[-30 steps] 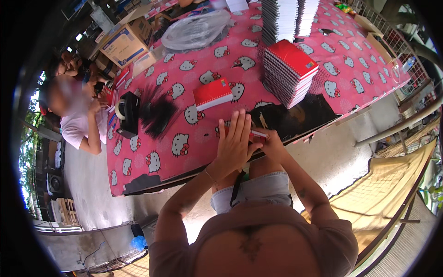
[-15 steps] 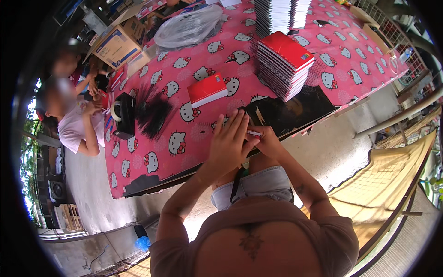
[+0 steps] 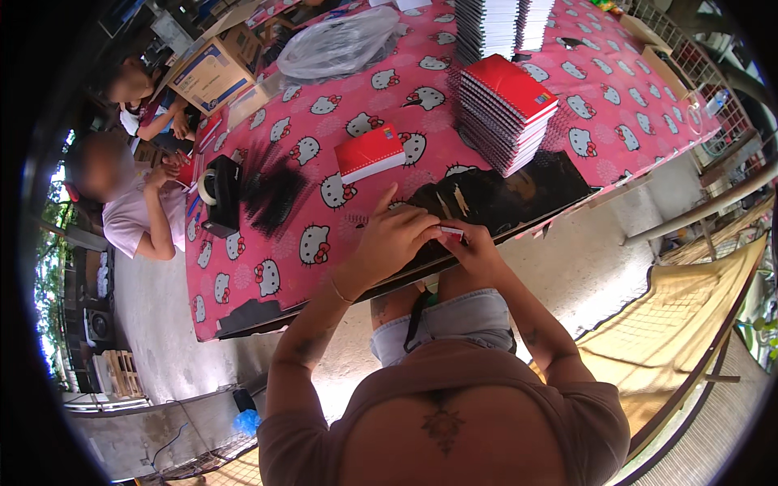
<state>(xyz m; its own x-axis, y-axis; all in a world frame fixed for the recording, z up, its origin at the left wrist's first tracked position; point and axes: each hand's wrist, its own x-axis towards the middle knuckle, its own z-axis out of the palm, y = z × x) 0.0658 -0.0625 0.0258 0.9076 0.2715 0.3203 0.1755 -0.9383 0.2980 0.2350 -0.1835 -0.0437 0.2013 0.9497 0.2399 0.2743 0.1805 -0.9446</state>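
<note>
Close to the table's front edge, my right hand (image 3: 476,248) is closed round a small red notebook (image 3: 451,232); only a short stretch of its red cover and white page edge shows. My left hand (image 3: 395,243) meets it from the other side, its fingers bent and closed at the fingertips, one finger raised. What those fingertips pinch is hidden. Just beyond lies a red notebook (image 3: 370,152) with white pages. To its right stands a stack of red spiral-bound notebooks (image 3: 509,113). A pile of loose black binding coils (image 3: 279,194) lies to the left.
A black tape dispenser (image 3: 221,194) stands near the table's left edge. Beyond are a clear plastic bag (image 3: 344,44), a cardboard box (image 3: 212,77) and tall stacks of spiral-bound notebooks (image 3: 486,28). Two people sit at the left; the nearer one (image 3: 142,206) holds something red.
My left hand's fingers, straight and laid over the notebook before, have bent and drawn in at its edge. The farther person at the left has come more into view.
</note>
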